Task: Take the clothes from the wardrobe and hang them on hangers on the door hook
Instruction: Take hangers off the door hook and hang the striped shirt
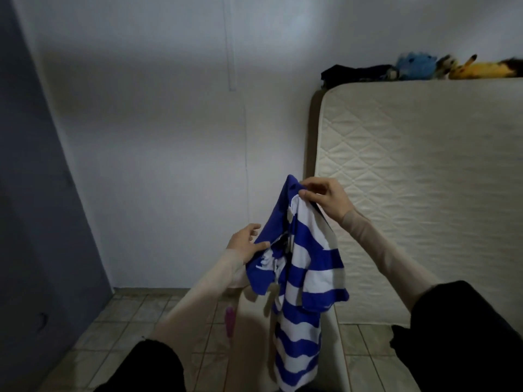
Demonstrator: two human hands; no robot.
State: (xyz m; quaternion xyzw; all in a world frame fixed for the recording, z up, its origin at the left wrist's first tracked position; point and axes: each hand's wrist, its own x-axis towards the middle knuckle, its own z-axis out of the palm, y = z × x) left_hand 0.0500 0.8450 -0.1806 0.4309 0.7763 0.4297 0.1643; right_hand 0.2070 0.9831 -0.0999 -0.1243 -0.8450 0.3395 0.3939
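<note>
Black sleeves [147, 366] sat closest to my lens, pushed up over pale under-sleeves on both forearms. Between them hung the blue-and-white striped shirt [300, 281], held up in mid-air over the tiled floor [119, 329], its hem dropping out of the bottom of my view. My right hand [325, 198] was up high, thumb and fingers pinched on the shirt's top edge near the collar. My left hand [246, 241] was lower and to the side, thumb pressed on the blue fabric by the neck opening, fingers loosely spread; I couldn't tell whether they closed behind the cloth. So the hands were apart, both on the shirt. Something pink [229, 321] showed just below my left forearm, too blurred to name. Right of the shirt stood a quilted mattress [424, 179], upright on its side, with dark clothes [353, 73] and plush toys [452, 67] on its top edge. Behind was a white wall [155, 137], a grey-blue panel [34, 193] to the left.
</note>
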